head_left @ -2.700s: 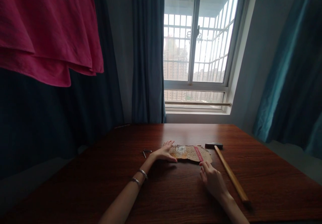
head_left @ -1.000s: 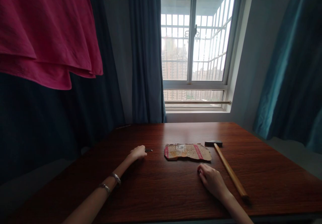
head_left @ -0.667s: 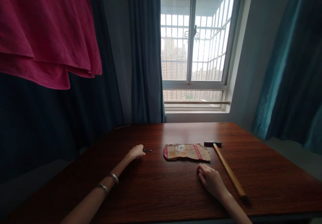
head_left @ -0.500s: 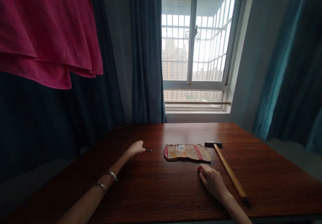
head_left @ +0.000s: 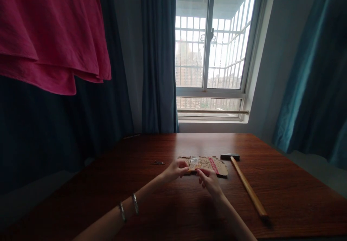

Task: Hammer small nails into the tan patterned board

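Observation:
A flat, patterned board [head_left: 207, 165] with a wavy edge, many small holes and a pink band lies on the table. Several thin nails [head_left: 191, 158] stand upright near its far edge. My left hand [head_left: 176, 170] is over the board's left end, finger and thumb pinched on a thin dark nail [head_left: 189, 164]. Beside it, at the board's near edge, my right hand [head_left: 210, 181] has its fingertips pressed together; what they hold, if anything, is too small to make out. A small heap of loose nails [head_left: 159, 163] lies to the left.
A hammer [head_left: 248, 186] with a wooden handle and dark head lies right of the board. The brown wooden table [head_left: 151, 212] reaches toward a barred window [head_left: 208, 53]. Blue curtains [head_left: 158, 60] and a hanging pink cloth [head_left: 54, 35] are at the left.
My left hand has moved right from the loose nails to the board, with a nail in its fingers. My right hand has moved left and forward to the board's near edge.

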A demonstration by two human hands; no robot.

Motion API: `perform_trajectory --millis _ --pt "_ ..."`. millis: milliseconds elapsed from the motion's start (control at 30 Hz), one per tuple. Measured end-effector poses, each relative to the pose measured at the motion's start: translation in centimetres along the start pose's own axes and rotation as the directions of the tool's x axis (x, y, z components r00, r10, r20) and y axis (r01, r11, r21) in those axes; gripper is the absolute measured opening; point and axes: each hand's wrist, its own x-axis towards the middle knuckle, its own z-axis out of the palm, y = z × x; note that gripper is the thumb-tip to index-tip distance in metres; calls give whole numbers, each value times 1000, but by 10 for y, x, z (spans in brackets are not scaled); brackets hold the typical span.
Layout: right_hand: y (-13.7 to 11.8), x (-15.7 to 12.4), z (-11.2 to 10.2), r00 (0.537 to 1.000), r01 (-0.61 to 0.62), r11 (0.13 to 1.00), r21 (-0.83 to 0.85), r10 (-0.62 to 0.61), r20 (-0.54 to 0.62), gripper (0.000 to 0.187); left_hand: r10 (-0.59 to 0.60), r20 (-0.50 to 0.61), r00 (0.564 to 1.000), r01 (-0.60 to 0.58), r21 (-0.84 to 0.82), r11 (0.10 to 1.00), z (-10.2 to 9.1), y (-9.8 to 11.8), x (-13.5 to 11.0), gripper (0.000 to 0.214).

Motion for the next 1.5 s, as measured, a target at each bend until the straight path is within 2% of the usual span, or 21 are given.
perform_trajectory --millis 67,167,433,667,800,900,967,1033,1133,1200,1300,1500 --pt "0 4 5 1000 -9 997 74 8 16 44 58 8 998 -58 -8 998 14 -1 -1 34" --pt "2 7 6 1000 -6 992 126 3 26 40 105 12 994 -105 6 994 23 1 -1 30" --pt "-1 11 -1 1000 14 991 132 -13 -12 37 119 -3 993 -118 38 992 26 -2 6 27" --pt "-5 20 -5 994 60 997 52 -65 91 34 144 -8 990 -144 26 989 25 -6 13 25" --pt "-12 35 -6 982 92 995 -37 -85 169 38 146 -15 989 -145 39 989 18 4 15 26" --pt "-15 51 -10 983 136 987 -88 -124 132 40 172 -13 985 -170 92 981 0 9 24 28" --pt "-14 64 -14 986 158 982 -104 -151 76 41 170 0 986 -169 64 984 -18 7 36 31" --pt "-9 77 -18 985 170 978 -123 -168 24 42 137 -104 985 -139 -13 990 -34 0 50 32" --pt "3 93 -19 983 175 971 -164 -181 -20 44 -23 -271 962 -14 -135 991 -47 -16 71 25" --pt "11 99 -17 981 183 964 -195 -192 -26 43 -70 -305 950 9 -197 980 -47 -27 81 26" --pt "19 102 -14 975 207 947 -246 -222 -31 37 -26 -269 963 -36 -222 974 -38 -40 88 35" --pt "24 97 -14 970 215 907 -362 -243 -32 27 -26 -204 979 30 14 999 -26 -52 90 34"
